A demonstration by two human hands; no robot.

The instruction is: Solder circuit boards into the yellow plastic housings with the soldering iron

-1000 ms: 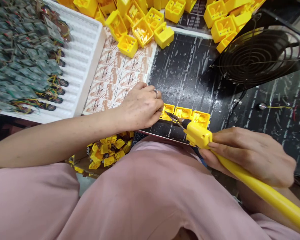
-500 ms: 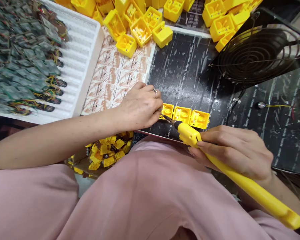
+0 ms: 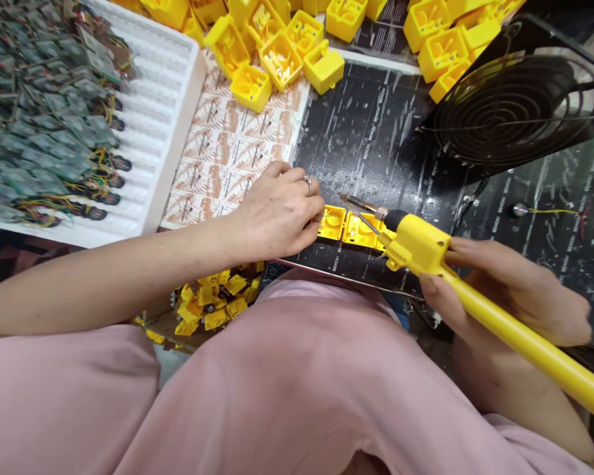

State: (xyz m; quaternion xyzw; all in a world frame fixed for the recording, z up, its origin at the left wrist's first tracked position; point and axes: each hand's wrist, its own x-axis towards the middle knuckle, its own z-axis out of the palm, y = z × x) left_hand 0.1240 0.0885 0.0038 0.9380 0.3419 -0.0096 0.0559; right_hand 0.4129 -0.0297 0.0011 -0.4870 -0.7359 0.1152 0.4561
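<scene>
A short row of small open yellow plastic cases lies at the front edge of the black bench. My left hand [image 3: 287, 211], a ring on one finger, is closed at the left end of the row, on the leftmost visible yellow plastic case [image 3: 331, 224]; its fingertips are partly hidden. Beside that sits a middle case [image 3: 359, 231]. My right hand [image 3: 519, 290] grips a yellow soldering gun [image 3: 423, 244] with a metal tip and a thin feed tube. The gun's tip is above the row, apart from the cases, and its body hides most of the right-hand case.
A white foam tray [image 3: 178, 125] full of wired circuit boards stands left. Yellow housings [image 3: 282, 59] are heaped at the back. A black fan [image 3: 505, 112] stands at right, near a small wired round part [image 3: 521, 209]. Below the bench, a box holds yellow parts [image 3: 218, 300].
My right hand has drawn the soldering gun up and to the right, so its tip has left the leftmost case. My left hand has stayed nearly still.
</scene>
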